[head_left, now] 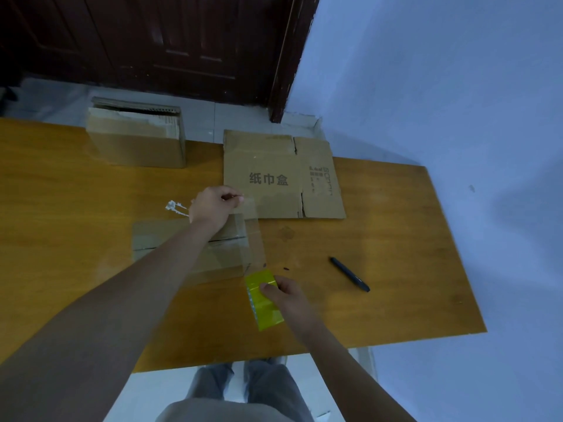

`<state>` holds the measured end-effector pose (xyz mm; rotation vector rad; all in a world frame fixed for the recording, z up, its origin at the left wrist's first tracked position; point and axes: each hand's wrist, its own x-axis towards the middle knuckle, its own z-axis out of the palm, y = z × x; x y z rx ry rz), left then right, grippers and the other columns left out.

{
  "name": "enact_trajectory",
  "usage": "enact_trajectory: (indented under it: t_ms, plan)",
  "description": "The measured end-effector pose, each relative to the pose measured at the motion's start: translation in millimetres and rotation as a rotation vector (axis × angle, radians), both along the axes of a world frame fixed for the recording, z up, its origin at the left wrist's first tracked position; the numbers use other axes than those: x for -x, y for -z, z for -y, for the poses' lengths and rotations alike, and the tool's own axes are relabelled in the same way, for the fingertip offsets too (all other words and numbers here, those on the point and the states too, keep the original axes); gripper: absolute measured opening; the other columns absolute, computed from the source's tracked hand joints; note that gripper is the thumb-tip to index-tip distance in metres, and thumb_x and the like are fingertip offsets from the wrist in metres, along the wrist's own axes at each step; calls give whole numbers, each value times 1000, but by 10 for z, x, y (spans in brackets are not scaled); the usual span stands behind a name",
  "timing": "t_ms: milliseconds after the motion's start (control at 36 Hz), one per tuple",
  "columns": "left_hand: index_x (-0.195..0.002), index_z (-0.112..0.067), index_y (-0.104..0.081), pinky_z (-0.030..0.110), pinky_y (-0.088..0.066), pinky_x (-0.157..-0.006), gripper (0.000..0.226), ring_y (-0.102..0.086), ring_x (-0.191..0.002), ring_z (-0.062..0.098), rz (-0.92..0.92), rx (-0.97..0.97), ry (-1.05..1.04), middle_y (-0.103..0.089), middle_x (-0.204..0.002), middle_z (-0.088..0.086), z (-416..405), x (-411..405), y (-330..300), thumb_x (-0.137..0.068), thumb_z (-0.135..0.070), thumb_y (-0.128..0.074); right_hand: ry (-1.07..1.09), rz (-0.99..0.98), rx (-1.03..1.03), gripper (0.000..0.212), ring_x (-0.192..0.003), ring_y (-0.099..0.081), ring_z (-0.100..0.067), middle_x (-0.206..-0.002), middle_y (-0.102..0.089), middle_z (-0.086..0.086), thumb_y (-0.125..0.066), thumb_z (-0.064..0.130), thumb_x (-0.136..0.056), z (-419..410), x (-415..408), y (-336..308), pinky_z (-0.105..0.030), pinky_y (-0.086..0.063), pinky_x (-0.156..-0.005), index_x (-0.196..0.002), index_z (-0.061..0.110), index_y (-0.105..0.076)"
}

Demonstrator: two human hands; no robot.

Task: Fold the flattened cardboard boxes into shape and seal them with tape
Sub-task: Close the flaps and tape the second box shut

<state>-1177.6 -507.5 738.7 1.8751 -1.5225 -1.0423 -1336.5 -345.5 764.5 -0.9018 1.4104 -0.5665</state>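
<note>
A folded cardboard box (158, 239) lies on the wooden table (380, 245), partly hidden under my left forearm. My right hand (281, 292) grips a yellow-green roll of tape (263, 300) just off the box's near right corner. A clear strip of tape (254, 236) stretches from the roll over the box's right end. My left hand (213, 207) pinches the strip's free end beyond the box's far edge. A flattened cardboard box (280, 175) with printed characters lies further back.
A taped-up cardboard box (137, 138) stands at the table's far left edge. A black marker (349, 274) lies to the right of my hands. White scraps (174, 207) sit near my left hand. A dark door and a blue wall stand behind.
</note>
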Motion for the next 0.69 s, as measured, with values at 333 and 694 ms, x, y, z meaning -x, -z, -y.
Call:
enact_trajectory:
  t_ms: [333, 694]
  plan:
    - [-94, -32, -70, 41, -47, -90, 13, -59, -101, 20, 75, -12, 24, -68, -107, -5, 8, 22, -23, -89, -40, -61, -40, -44, 2, 30, -41, -42, 1, -46, -44, 14, -48, 11, -97, 11, 55, 102, -16, -35, -47, -67, 11, -50]
    - [-95, -27, -73, 37, -48, -89, 12, -58, -106, 22, 151, -149, 87, -67, -113, -3, 49, 15, 3, -87, -31, -65, -26, -130, -12, 25, -52, -37, -19, -61, -35, -10, -54, 32, -89, 106, -93, 236, -28, -32, -52, -75, 13, -49]
